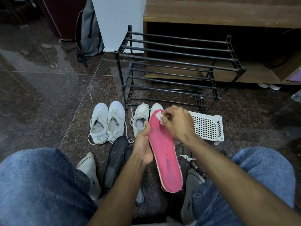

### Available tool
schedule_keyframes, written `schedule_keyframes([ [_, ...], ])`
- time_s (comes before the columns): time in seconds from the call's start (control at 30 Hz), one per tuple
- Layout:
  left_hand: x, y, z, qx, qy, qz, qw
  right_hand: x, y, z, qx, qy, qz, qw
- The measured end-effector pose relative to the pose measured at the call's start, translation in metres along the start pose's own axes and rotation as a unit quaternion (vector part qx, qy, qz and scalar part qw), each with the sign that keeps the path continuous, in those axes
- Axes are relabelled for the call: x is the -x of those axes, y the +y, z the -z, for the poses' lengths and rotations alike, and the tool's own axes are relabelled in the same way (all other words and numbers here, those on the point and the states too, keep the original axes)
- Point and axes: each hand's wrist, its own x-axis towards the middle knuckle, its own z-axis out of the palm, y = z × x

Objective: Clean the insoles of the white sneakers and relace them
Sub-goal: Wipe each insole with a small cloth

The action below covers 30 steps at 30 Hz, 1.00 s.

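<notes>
My left hand [143,144] grips the left edge of a pink insole [164,154], which I hold between my knees with its toe end pointing away. My right hand [176,123] pinches a small white wad of tissue [158,115] against the insole's toe end. Behind the insole stand two white sneakers: one [140,121] shows a pale insole inside, the other [156,107] is mostly hidden. A second white pair [106,122] with loose laces stands to the left. Two black insoles [116,159] lie on the floor by my left hand.
A black metal shoe rack [179,66] stands ahead, in front of a wooden cabinet [211,17]. A white perforated plastic basket [207,126] lies on its side to the right. White scraps [187,157] lie on the dark stone floor. My grey-socked feet [88,168] rest below.
</notes>
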Motion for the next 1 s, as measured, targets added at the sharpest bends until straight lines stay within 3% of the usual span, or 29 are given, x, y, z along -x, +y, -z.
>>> schedule_keyframes([
  [0.1, 0.0, 0.013, -0.006, 0.03, -0.009, 0.019, 0.999, 0.023, -0.002, -0.005, -0.023, -0.071, 0.064, 0.995],
  [0.17, -0.002, 0.021, -0.009, 0.025, 0.003, 0.015, 1.0, 0.032, 0.002, -0.005, -0.056, -0.106, 0.059, 0.991],
  [0.3, -0.004, 0.034, -0.009, 0.016, 0.025, 0.008, 1.0, 0.033, 0.013, -0.003, -0.216, -0.078, -0.026, 0.973],
  [0.43, -0.007, 0.037, -0.007, 0.02, 0.037, 0.003, 0.999, 0.034, 0.007, -0.004, -0.344, -0.083, -0.136, 0.925],
  [0.53, -0.01, 0.036, -0.003, 0.017, 0.036, -0.005, 0.999, 0.037, -0.001, -0.007, -0.376, -0.121, -0.183, 0.9],
  [0.73, 0.008, 0.018, 0.002, -0.093, 0.001, 0.002, 0.996, 0.027, -0.003, -0.006, -0.451, -0.049, -0.25, 0.856],
  [0.8, 0.012, 0.008, 0.002, -0.061, -0.023, 0.019, 0.998, 0.028, -0.001, -0.01, -0.411, -0.05, -0.245, 0.877],
  [0.83, 0.013, 0.006, 0.001, -0.037, -0.032, 0.024, 0.999, 0.03, 0.001, -0.013, -0.364, -0.044, -0.214, 0.905],
  [0.9, 0.011, 0.005, -0.001, -0.005, -0.038, 0.021, 0.999, 0.036, 0.003, -0.014, -0.213, -0.026, -0.111, 0.97],
  [1.0, 0.008, 0.004, -0.002, 0.015, -0.069, 0.028, 0.997, 0.038, 0.001, -0.006, -0.028, -0.007, 0.025, 0.999],
])
